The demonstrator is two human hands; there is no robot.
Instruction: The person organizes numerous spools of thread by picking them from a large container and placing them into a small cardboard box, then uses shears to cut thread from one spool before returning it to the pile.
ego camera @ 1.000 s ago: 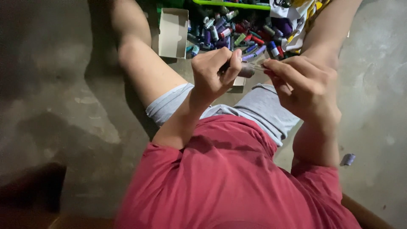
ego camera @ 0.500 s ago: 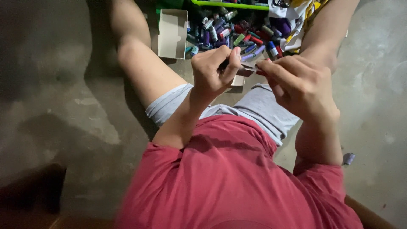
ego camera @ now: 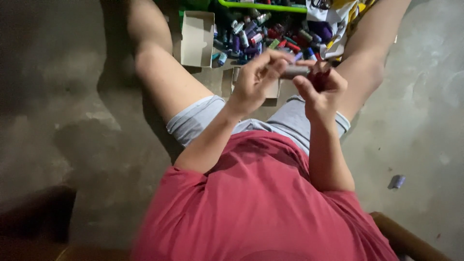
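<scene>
Above the lap, just right of the frame's centre top, the left hand (ego camera: 256, 79) and right hand (ego camera: 321, 89) pinch the 2 ends of a small grey tube (ego camera: 295, 72). Beyond the fingers, at the top of the frame, lies a heap of coloured tubes (ego camera: 270, 36) between the bare knees, with an open cardboard box (ego camera: 197, 38) to its left. 1 stray tube (ego camera: 397, 181) lies on the concrete floor (ego camera: 72, 121) at lower right.

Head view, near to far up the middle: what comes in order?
Red shirt → grey shorts → left hand and right hand, both on a small grey cylinder → heap of coloured small cylinders → green rim.
</scene>
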